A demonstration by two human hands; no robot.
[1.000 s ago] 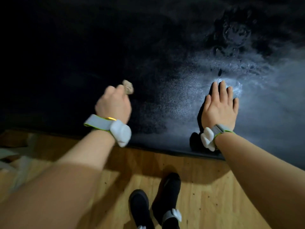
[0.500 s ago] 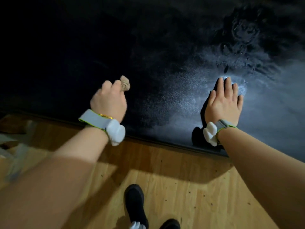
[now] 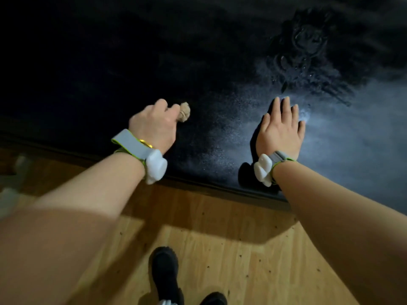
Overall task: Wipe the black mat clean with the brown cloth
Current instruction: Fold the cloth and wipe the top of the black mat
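- Brown cloth point(image 3: 184, 111): bunched into a small wad, gripped in the curled fingers point(image 3: 161, 105) of the left hand point(image 3: 154, 126); only a tuft shows past the knuckles. It sits over the near-left part of the mat; whether it touches the mat cannot be told.
- Right hand point(image 3: 280, 130): fingers straight and together, palm pressed flat on the mat, holding nothing; appears to brace the body or steady the mat.
- Black mat point(image 3: 110, 73): spreads across the upper view, its near edge running along the floor just behind both wrists.
- Mat condition, right side: a pale, dusty or powdery film point(image 3: 343, 137) surrounds and extends beyond the right hand, with speckling between the two hands.
- Mat condition, upper right: a swirled, smeared patch point(image 3: 308, 47) with raised-looking marks; nature unclear in the low light.
- Mat condition, left side: reads uniformly dark; too dim to say whether clean.
- Progress, as a judgement: wiping is well short of finished; the pale film and the smeared patch remain to be worked, and the cloth lies well apart from both.
- Wooden floor point(image 3: 220, 249): light planks with small dark specks, lit in a patch near the feet.
- Black shoe point(image 3: 165, 274): planted on the floor below the hands; a second shoe is partly visible at the bottom edge.
- Wristbands point(image 3: 141, 148): grey straps with white pods, one on each wrist.
- Room: dark overall; blurred pale shapes at far left, unidentifiable.
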